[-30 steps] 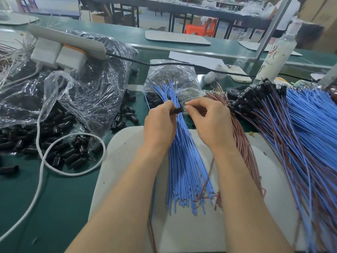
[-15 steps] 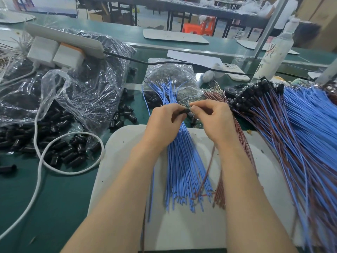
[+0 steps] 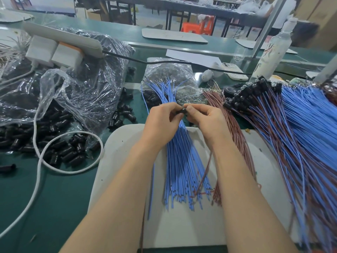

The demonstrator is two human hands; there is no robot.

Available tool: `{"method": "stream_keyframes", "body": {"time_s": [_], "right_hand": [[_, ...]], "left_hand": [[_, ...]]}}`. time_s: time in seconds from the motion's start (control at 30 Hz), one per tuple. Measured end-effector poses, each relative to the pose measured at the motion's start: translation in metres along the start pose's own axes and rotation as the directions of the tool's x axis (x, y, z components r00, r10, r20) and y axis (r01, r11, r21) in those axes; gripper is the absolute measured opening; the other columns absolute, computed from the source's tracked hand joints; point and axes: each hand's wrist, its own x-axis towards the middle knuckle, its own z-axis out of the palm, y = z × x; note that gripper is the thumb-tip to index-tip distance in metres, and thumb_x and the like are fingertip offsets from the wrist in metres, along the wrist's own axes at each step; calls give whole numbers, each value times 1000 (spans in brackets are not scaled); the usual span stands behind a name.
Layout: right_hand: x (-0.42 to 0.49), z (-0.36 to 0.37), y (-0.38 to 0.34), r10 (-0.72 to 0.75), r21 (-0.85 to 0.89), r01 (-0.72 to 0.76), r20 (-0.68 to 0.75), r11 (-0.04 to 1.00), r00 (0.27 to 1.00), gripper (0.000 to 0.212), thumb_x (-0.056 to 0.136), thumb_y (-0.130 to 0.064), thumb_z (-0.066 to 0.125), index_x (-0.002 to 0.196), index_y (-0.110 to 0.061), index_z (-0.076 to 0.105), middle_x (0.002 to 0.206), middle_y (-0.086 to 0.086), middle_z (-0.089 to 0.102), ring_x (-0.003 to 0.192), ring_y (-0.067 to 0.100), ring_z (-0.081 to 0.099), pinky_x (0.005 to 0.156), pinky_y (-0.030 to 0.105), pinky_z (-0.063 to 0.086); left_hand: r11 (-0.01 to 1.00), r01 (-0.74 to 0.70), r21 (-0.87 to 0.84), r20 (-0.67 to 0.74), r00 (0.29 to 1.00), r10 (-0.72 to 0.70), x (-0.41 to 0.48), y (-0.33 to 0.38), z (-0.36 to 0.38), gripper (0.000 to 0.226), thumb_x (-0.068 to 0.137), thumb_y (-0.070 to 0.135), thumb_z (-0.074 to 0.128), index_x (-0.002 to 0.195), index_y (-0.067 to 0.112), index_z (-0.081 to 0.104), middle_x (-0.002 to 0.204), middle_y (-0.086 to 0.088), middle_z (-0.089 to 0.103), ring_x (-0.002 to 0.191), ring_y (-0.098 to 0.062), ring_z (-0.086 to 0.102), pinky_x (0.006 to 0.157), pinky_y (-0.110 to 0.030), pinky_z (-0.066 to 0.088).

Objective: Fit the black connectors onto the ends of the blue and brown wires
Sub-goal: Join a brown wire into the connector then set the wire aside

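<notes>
Since a second ago very little has changed: the black connector point(image 3: 182, 111) remains between the fingertips at the same place, and the two hands stay together.

The connector is small, dark and mostly hidden. The left hand point(image 3: 162, 123) and the right hand point(image 3: 209, 121) pinch it from both sides, and their fingertips almost meet above the far part of the blue wires point(image 3: 182, 170).

These wires lie as a bundle on the white mat point(image 3: 182, 227), with the brown wires point(image 3: 237, 136) just beside them on the right. Further right is a pile of wires already with connectors point(image 3: 255, 92). Loose connectors point(image 3: 63, 150) lie on the left, near a plastic bag point(image 3: 87, 84).
</notes>
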Motion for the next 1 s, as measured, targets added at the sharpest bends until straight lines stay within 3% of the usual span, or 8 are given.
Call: {"method": "stream_keyframes", "body": {"time_s": [0.13,0.33,0.43,0.57,0.63,0.73,0.87,1.0], "right_hand": [[3,2,3,63,147,-55,-49,988,997,15,93,-7,57,84,-12,68,79,4,68,74,12,65,65,16,51],[3,4,7,77,101,-72,-43,992,996,14,92,-9,60,80,-13,65,79,7,67,76,18,64,71,26,53],[2,10,-1,95,280,-82,-32,956,995,12,95,-13,56,86,-11,64,77,5,65,70,13,62,71,26,53],[-7,13,-16,118,348,-218,287,912,951,38,100,-35,42,121,-7,58,104,17,68,93,24,66,87,36,53],[-17,10,-26,105,370,-296,458,880,883,41,96,-38,40,117,-8,58,89,15,66,82,24,66,81,35,55],[-33,-7,-49,12,414,-288,555,863,832,30,90,-28,43,102,-6,59,57,0,47,52,17,57,53,25,51],[-57,-55,-86,-46,347,-127,452,929,891,20,93,-19,41,103,-5,52,50,-6,32,37,4,32,33,12,26],[-82,-110,-105,-12,55,9,54,998,998,13,100,-14,44,91,-13,52,46,-7,40,32,4,29,31,12,23]], "left_hand": [[1000,29,-7,5,1000,-29,0,2,1,11,87,11,64,96,10,71,81,-5,71,76,-20,64,77,-34,51],[1000,26,6,9,1000,-26,-1,2,0,11,87,11,63,95,10,70,80,-4,71,76,-20,64,77,-37,51],[997,46,-55,-59,997,-49,-3,11,-1,11,88,11,62,96,11,70,82,-2,71,77,-15,66,78,-31,52],[980,43,-195,-188,979,-80,8,37,-14,11,89,16,64,97,12,69,80,8,70,75,-2,66,76,-15,51],[970,5,-242,-244,968,-66,20,55,-27,9,90,19,63,96,13,68,79,9,69,71,1,65,74,-16,51],[926,-77,-369,-340,939,-57,40,91,-45,7,93,20,60,94,13,63,75,6,70,61,-1,64,65,-18,53],[823,-204,-530,-464,882,-80,58,131,-49,7,95,17,57,88,15,54,70,-2,66,60,-11,62,63,-29,56],[640,-151,-754,-364,906,-215,70,164,-10,10,94,17,58,86,17,52,63,2,63,56,-8,61,61,-24,54]]}}
